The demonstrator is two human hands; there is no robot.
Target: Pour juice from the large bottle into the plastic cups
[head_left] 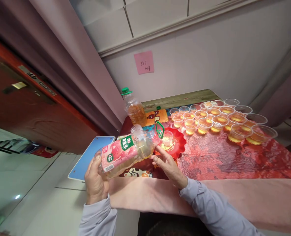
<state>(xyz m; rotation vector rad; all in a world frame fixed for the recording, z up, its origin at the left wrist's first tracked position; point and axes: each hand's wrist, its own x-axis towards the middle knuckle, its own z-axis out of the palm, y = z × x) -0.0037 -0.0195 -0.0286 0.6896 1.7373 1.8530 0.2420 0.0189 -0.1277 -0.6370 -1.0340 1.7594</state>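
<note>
A large clear bottle (122, 152) with a pink label and a green handle ring lies tilted in the air, its neck pointing right. My left hand (95, 178) grips its base. Beneath the neck my right hand (168, 165) has its fingers apart, the fingertips near or touching the bottle's shoulder. Just past the bottle's mouth, a clear cup (166, 138) stands on a red scalloped plate (181, 144) with some yellowish liquid in it. Partly hidden behind the bottle is another clear cup (137, 128).
Several clear cups of amber liquid (205, 124) stand in rows on the red-covered table (216, 160). A second bottle (135, 111) with a green cap stands upright at the back left. Nearby lies a small green cap (158, 108). A blue board (88, 154) is at the left.
</note>
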